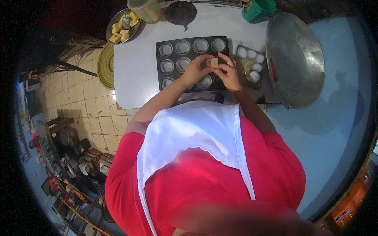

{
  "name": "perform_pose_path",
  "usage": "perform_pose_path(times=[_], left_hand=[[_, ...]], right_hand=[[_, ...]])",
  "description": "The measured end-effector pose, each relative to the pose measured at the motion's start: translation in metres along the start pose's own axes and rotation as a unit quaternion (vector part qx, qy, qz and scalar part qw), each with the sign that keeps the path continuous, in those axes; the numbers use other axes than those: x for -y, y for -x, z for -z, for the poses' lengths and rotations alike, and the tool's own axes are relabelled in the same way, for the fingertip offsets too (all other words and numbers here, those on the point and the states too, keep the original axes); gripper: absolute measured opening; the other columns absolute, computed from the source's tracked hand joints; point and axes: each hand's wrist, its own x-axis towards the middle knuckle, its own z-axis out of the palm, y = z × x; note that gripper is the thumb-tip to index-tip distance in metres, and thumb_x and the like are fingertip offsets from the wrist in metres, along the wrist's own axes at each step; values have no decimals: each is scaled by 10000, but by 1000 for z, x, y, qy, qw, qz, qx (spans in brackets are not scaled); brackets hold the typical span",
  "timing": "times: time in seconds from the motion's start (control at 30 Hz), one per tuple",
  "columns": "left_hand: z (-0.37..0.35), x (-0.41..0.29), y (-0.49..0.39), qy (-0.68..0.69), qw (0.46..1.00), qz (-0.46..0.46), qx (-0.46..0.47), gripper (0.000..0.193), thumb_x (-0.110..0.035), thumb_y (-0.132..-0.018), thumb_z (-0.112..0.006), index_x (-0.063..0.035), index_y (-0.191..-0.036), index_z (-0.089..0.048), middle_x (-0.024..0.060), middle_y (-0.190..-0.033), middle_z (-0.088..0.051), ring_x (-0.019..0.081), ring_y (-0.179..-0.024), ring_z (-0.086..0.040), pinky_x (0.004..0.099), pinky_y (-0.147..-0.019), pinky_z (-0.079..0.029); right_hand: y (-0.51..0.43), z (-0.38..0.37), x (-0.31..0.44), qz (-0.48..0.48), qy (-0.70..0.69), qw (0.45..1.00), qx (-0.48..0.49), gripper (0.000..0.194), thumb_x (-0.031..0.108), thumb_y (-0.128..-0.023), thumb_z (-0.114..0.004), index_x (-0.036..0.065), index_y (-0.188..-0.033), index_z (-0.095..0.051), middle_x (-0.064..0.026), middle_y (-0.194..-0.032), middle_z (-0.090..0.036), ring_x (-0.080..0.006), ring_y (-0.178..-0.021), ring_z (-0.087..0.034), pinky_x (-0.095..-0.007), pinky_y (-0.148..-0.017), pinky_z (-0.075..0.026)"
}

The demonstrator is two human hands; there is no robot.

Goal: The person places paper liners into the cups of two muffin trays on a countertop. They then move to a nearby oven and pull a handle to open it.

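A small tan, square-edged piece (214,63), its material unclear, sits between the fingertips of my two hands. My left hand (197,70) grips its left side, while my right hand (229,76) grips the right. Both hands are above a dark muffin pan (174,58), partly covering its right half. White liners, such as the one in the top row (182,47), sit in many of the pan's cups. Just right of the pan lies a tray (246,63) with several white eggs (254,76).
A metal bowl (110,29) holds yellow blocks (125,36) and a grater (126,22). Behind are a clear plastic container (147,11), a dark round pan (180,13) and a green mug (257,11). A large metal basin (298,62) leans at the white table's (133,73) right end.
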Motion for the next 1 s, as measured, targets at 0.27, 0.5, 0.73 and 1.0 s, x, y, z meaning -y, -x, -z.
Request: perform_pose_path(times=[0.27, 0.5, 0.73, 1.0], left_hand=[[66, 3, 43, -55, 989, -15, -139, 557, -112, -901, -779, -32, -1400, -544, 77, -1236, -644, 175, -1113, -618, 328, -959, -516], [138, 29, 89, 62, 906, 72, -413, 490, -387, -954, -703, -67, -1308, -590, 67, -1220, -664, 211, -1153, -607, 405, -956, -503], [120, 41, 86, 237, 918, 87, -305, 485, -347, -941, -723, -55, -1302, -585, 111, -1150, -671, 249, -1063, -650, 422, -917, -548], [134, 1, 114, 293, 893, 87, -331, 422, -391, -939, -702, -62, -1196, -643, 112, -1093, -677, 236, -1010, -642, 391, -871, -537]], right_hand=[[46, 18, -13, 102, 170, 980, -23, 254, 280, -728, -859, 100, -867, -747, -79, -1437, -575, -386, -1290, -479, -494, -1065, -401], [75, 10, -35, -177, 29, 983, -39, 536, 382, -817, -845, 74, -1229, -696, -156, -1316, -636, -322, -1135, -614, -444, -1006, -476], [53, 1, -59, -348, -120, 930, -27, 568, 324, -932, -767, -26, -1348, -602, -141, -1211, -683, -235, -1070, -641, -368, -943, -504], [33, 29, -5, -347, -163, 923, -15, 439, 330, -985, -686, 18, -1293, -667, 18, -834, -599, -93, -708, -510, -259, -655, -437]])
